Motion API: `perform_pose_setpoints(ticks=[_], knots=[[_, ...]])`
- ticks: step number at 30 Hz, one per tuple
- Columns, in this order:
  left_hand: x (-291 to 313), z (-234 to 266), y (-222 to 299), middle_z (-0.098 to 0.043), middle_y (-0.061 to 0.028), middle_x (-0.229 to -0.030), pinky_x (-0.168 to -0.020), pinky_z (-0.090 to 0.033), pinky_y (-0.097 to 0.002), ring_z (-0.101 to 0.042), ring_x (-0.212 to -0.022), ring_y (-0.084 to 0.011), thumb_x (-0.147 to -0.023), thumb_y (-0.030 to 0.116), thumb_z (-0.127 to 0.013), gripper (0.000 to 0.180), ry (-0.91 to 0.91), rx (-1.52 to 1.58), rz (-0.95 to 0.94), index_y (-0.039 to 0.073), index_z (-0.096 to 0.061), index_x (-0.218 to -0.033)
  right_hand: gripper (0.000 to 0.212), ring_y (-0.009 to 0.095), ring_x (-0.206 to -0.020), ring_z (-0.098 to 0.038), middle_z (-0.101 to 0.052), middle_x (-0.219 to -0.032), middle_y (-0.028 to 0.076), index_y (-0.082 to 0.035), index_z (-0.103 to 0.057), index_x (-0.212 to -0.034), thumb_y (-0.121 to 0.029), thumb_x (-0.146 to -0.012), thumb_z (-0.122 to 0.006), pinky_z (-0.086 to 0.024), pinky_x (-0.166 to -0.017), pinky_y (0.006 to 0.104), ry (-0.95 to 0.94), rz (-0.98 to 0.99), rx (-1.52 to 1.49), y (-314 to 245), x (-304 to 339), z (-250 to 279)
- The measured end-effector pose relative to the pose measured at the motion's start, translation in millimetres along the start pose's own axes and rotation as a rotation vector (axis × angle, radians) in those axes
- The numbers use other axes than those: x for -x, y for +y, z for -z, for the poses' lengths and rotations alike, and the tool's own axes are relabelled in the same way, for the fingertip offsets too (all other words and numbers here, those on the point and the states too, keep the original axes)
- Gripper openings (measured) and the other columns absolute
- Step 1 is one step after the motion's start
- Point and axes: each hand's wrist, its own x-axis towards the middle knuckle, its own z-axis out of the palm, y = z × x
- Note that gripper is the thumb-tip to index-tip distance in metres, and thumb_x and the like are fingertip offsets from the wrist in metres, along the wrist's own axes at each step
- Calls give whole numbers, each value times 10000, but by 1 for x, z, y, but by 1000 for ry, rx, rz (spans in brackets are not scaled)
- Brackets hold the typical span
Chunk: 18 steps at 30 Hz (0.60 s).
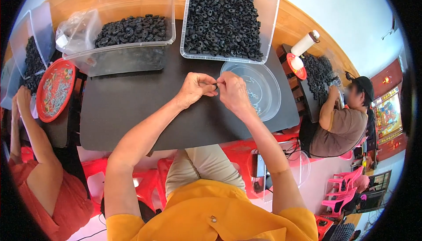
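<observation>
Over the middle of the dark table my two hands meet, fingertip to fingertip. My left hand (pixel 195 90) pinches a small black part (pixel 216 86), mostly hidden by the fingers. From the other side my right hand (pixel 233 91) closes its fingers on the same part. Beneath and beside the right hand lies a shallow round clear tray (pixel 273 92) with small shiny metal pieces (pixel 254 102) in it. Beyond the hands stands a clear plastic bin (pixel 187 52) filled with small black hollow plastic parts (pixel 222 25).
Back left, another clear bin (pixel 118 58) holds black parts (pixel 132 30) and a plastic bag (pixel 81 27). A red tray (pixel 44 113) of small metal pieces is at left, near a person in red (pixel 52 192). At right, a person in brown (pixel 345 129) sits by piled black parts (pixel 314 74).
</observation>
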Motion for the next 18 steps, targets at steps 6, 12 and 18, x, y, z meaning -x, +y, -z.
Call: perform_pose_setpoints(ticks=[6, 12, 18], knots=[[1, -3, 2, -637, -77, -763, -560, -503, -231, -619, -650, -124, -791, 26, -614, 128, 49, -86, 40, -37, -625, -902, 138, 359, -768, -511, -518, -773, 155, 5, -520, -822, 23, -692, -564, -445, -683, 430, 17, 159, 73, -2, 10, 2], [3, -2, 8, -639, -62, -736, -554, -466, -210, -589, -642, -84, -774, 37, -627, 95, 102, -234, 40, -31, -644, -838, 261, 317, -814, -473, -495, -845, 130, -18, -482, -908, 19, -673, -588, -440, -658, 406, 4, 217, 190, -26, 18, 4], [3, -2, 3, -645, -81, -747, -648, -475, -243, -596, -673, -119, -743, 1, -597, 96, 89, 19, -14, -54, -637, -811, 258, 311, -779, -468, -482, -806, 123, -26, -474, -881, 26, -657, -592, -456, -649, 381, 20, 233, 307, -20, 14, -12]])
